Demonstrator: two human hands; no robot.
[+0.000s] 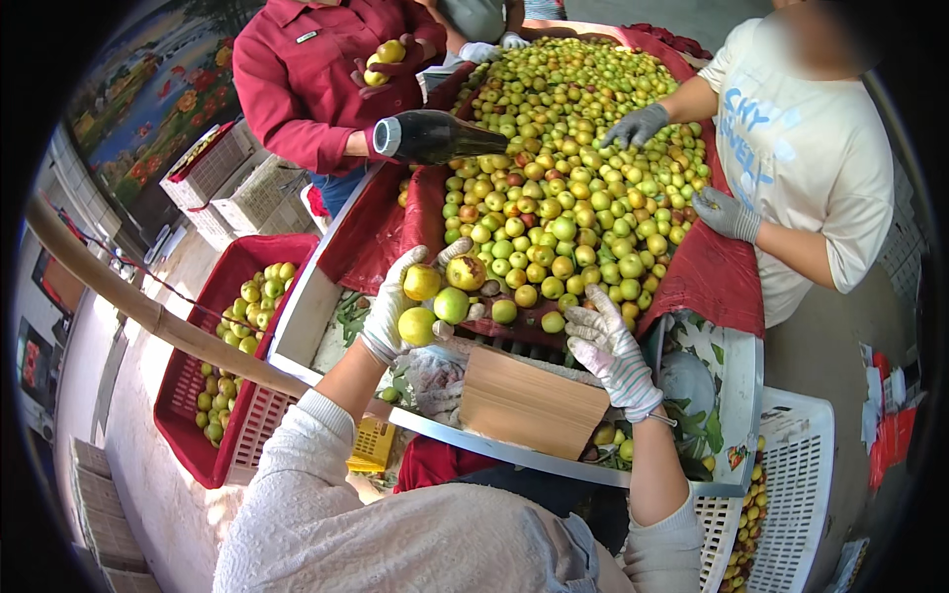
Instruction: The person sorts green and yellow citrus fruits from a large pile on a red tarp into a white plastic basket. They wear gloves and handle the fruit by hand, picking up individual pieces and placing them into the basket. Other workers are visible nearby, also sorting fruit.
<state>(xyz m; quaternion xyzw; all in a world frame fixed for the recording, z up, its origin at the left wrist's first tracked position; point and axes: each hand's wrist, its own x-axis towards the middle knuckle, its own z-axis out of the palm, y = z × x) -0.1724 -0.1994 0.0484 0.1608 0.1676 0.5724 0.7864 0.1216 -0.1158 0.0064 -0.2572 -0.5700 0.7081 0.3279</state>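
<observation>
Several yellow-green fruits [417, 326] lie in my left hand [397, 304], which wears a white knitted glove and is cupped palm up at the near left edge of the heap. One fruit [466, 273] among them has a dark brown patch. My right hand [604, 341], in a white glove with stripes, is spread at the near edge of the heap [578, 193], its fingertips near loose fruits; it holds nothing that I can see. Between my hands, a sheet of corrugated cardboard [530, 400] lies at the near side of the sorting table [511, 447], beside a crumpled grey cloth [437, 374].
A co-worker's gloved hands [637, 126] are over the heap at right; another at left holds fruits, near a dark bottle [445, 138]. A red-lined crate [185, 422] of fruit stands left, a white crate [804, 452] low right. A bamboo pole [207, 348] crosses at left.
</observation>
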